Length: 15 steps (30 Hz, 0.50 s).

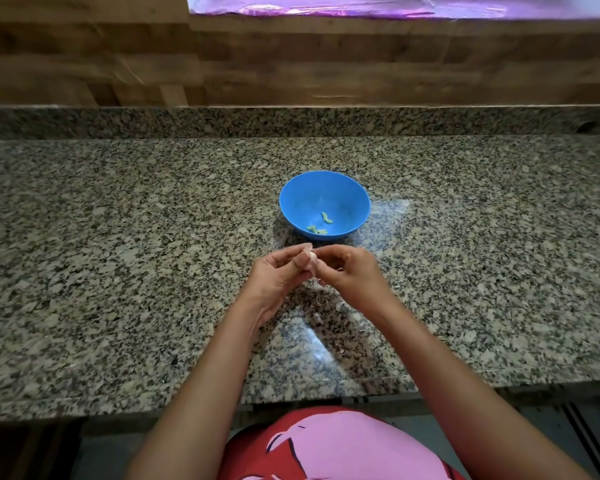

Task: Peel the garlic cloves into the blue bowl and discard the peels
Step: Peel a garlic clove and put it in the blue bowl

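Two hands work one garlic clove, just short of the blue bowl.
Left hand (278,276) and right hand (351,271) meet fingertip to fingertip, both pinching the garlic clove (311,260) above the granite counter (118,237). Blue bowl (312,190) sits just beyond the hands, a few peeled cloves (326,217) inside. Loose peels (340,305) lie on the counter under the wrists.

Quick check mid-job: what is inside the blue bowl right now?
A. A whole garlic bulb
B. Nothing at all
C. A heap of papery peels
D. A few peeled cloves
D: a few pale peeled cloves lie on the bottom of the blue bowl, while the left hand and right hand pinch another garlic clove on its near side.
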### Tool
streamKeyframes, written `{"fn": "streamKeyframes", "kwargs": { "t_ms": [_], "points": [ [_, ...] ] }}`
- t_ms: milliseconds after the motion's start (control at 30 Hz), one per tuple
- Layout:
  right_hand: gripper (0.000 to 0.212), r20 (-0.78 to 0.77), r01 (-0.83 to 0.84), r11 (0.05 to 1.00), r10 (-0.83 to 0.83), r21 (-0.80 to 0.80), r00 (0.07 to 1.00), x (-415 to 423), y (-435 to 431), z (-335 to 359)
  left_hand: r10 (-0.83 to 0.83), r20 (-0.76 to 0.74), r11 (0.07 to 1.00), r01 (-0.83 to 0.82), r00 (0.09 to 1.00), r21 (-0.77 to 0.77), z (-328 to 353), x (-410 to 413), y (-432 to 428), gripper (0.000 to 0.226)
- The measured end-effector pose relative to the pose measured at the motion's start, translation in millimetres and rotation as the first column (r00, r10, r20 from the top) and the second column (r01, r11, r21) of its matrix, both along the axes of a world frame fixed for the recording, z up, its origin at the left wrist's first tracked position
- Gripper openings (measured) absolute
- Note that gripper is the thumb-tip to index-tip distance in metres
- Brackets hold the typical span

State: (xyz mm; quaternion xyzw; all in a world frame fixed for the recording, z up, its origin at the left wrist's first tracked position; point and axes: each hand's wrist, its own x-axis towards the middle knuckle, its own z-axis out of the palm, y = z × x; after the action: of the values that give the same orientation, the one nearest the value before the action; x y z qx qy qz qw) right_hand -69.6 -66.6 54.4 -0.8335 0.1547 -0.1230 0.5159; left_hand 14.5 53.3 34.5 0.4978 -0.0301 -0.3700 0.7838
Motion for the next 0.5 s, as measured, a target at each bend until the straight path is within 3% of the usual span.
{"fn": "streamKeyframes", "kwargs": {
  "t_ms": [300,500],
  "points": [
    [0.020,0.000,0.042,0.938,-0.045,-0.345,0.999,4.7,8.6,-6.8,0.055,0.099,0.997,-0.060,0.994,0.049,-9.4,-8.1,-10.2,0.029],
    [0.018,-0.059,0.040,0.938,-0.064,-0.345,0.996,9.4,15.4,-13.9,0.075,0.135,0.991,-0.089,0.988,0.102,-13.9,-10.3,-9.6,0.024]
  ]
}}
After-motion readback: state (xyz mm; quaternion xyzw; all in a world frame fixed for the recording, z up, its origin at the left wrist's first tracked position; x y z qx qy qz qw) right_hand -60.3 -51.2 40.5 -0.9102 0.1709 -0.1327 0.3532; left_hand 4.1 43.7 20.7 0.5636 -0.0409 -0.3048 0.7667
